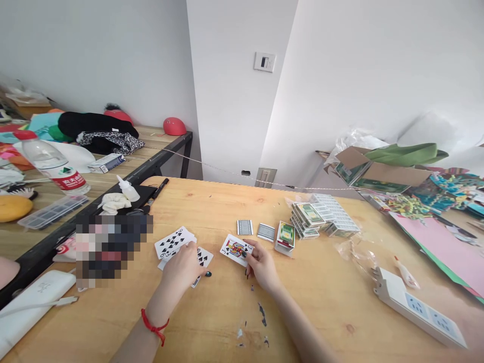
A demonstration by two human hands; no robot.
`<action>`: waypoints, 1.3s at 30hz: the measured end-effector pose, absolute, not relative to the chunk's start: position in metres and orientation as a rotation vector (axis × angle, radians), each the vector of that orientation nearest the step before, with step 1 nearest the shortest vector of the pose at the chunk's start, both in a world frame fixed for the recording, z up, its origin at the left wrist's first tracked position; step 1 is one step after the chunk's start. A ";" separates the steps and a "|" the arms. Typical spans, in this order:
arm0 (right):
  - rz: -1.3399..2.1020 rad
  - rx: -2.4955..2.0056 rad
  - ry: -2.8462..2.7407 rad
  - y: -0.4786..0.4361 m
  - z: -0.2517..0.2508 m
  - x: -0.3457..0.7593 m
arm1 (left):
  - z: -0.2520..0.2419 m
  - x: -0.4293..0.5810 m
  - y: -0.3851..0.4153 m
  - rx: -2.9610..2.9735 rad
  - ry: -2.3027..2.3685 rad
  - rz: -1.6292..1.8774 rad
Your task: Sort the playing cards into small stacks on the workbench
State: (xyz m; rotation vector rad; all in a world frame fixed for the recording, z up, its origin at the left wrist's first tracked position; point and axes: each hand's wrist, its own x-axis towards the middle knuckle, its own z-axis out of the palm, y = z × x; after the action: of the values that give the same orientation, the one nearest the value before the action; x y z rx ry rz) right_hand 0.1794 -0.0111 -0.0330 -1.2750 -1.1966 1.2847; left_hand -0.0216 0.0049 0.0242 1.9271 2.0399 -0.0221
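Observation:
My left hand (184, 268) lies on a small spread of face-up spade cards (173, 242) on the wooden table (212, 212), fingers curled down over them. My right hand (260, 263) pinches the near edge of a face-up jack card (235, 248) resting on the table. Beyond it lie two small face-down card stacks (245, 227) (266, 232) and a green card box (286, 236) standing on a pack.
Stacked card boxes (307, 218) and wrapped packs (336, 217) sit at the back right. A white power strip (418, 306) and a glue tube (405, 272) lie to the right. At the left are a power bank (28, 302), a water bottle (53, 164) and clothes.

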 end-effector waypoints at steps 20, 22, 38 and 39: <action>1.298 -1.217 -1.121 -0.017 -0.035 0.179 | 0.018 -0.015 0.003 2.073 2.062 0.026; 1.292 -1.213 -1.118 -0.017 -0.035 0.179 | 0.012 -0.014 0.003 2.050 1.942 0.068; 1.222 -1.193 -0.951 -0.016 -0.032 0.182 | 0.005 0.005 -0.001 1.658 1.292 0.638; 1.236 -1.184 -0.955 -0.016 -0.032 0.182 | 0.006 0.006 0.001 1.576 1.246 0.699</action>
State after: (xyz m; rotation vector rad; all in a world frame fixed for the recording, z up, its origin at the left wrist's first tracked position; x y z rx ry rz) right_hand 0.1819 -0.0162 -0.0319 -1.1842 -0.9549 1.2359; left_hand 0.0060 0.0007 0.0061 1.5755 1.2458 0.6985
